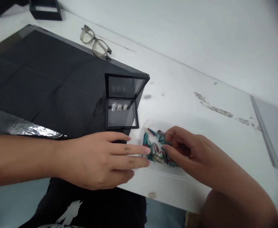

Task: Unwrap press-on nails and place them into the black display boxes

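Note:
My left hand (98, 160) is stretched out palm down with its fingers apart. Its fingertips reach over the near-left rim of a clear plastic container (183, 173). Inside lie several small glossy pieces that look like false nails (157, 155), teal, red and clear. My right hand (188, 147) dips into the container from the right, thumb and fingers pinched about a teal false nail (161, 136); the grip is partly hidden. Behind my left hand, a hinged black case (122, 122) stands with its lid up. Three pale nail-shaped pieces (119, 107) sit in a row in it.
A black ribbed mat (46, 79) covers the left of the white table (176, 104), under part of the case. Glasses (93, 41) lie beyond the mat's far edge. A black box (46, 11) stands at the back left. At the right is a grey-edged panel (267, 133).

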A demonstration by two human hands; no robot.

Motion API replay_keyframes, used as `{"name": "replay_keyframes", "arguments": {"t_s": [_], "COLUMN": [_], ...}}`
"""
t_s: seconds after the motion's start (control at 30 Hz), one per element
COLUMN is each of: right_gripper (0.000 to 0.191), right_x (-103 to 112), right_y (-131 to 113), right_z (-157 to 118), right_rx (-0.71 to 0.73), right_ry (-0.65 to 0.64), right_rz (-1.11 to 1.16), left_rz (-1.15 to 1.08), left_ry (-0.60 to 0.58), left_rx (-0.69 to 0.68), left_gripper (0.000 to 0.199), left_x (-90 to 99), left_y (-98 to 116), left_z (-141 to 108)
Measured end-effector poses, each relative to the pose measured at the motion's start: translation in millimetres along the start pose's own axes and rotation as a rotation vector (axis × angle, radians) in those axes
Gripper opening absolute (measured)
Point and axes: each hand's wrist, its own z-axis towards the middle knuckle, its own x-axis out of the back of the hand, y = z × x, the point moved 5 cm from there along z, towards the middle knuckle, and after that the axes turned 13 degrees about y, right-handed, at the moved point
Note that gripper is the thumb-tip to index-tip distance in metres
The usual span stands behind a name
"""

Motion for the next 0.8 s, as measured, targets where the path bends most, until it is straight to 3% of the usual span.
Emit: {"name": "replay_keyframes", "arguments": {"t_s": [0.23,0.37,0.6,0.73,0.8], "right_gripper": [0.02,0.017,0.01,0.001,0.008], "right_x": [-6,-3,17,22,24], "right_y": [5,4,0,-12,-16], "right_z": [0,0,-3,-8,-11], "right_rx": [-0.008,0.023,0.038,0.178,0.247], "right_ry": [-0.044,-0.017,0.238,0.304,0.354], "right_rz": [-0.056,0.041,0.231,0.295,0.337], "left_rz": [-0.004,-0.018,-0.031,-0.024,-0.027], "left_ry": [-0.009,-0.022,-0.039,-0.043,-0.041], "left_rx": [0.011,0.009,0.005,0.007,0.002], "left_gripper": [0.021,0.022,0.022,0.022,0.022], "left_x": [1.0,1.4,1.2,0.0,0.1], "left_y": [-2,-4,-4,-4,-4], "left_z": [1,1,0,-1,-1]}}
